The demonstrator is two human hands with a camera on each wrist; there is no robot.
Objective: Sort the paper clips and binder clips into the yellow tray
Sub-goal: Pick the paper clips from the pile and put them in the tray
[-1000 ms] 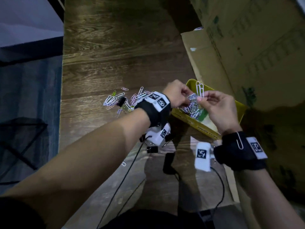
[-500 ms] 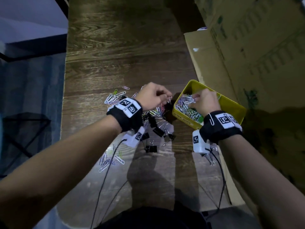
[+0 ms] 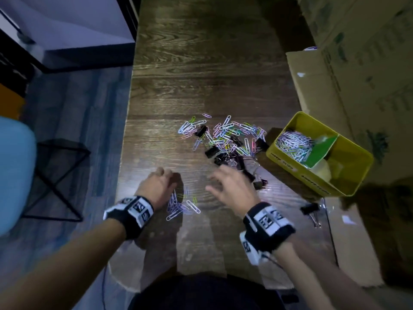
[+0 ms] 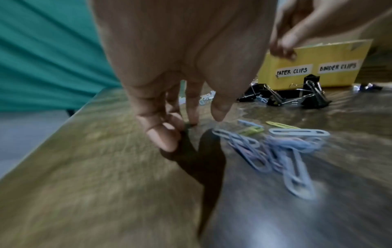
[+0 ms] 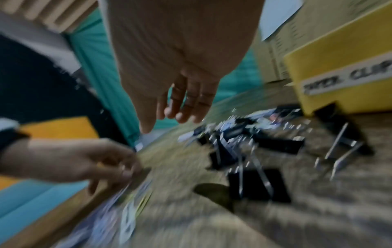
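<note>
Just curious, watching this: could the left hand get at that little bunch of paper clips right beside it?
Probably yes. The left hand hovers right beside the small bunch of paper clips on the table, and nothing lies between them. Its fingers look empty.

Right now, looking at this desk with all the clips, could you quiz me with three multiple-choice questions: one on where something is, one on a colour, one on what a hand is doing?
1. Where do the sorted paper clips lie?
A. in the yellow tray's far compartment
B. on the floor
C. on the cardboard

2. What colour are the binder clips?
A. red
B. black
C. white

3. What is the right hand doing?
A. gripping the tray
B. fingers spread, holding nothing
C. pinching a binder clip

Answers: A, they fill that compartment; B, their bodies look black; C is wrong and B right, the head view shows its fingers spread.
</note>
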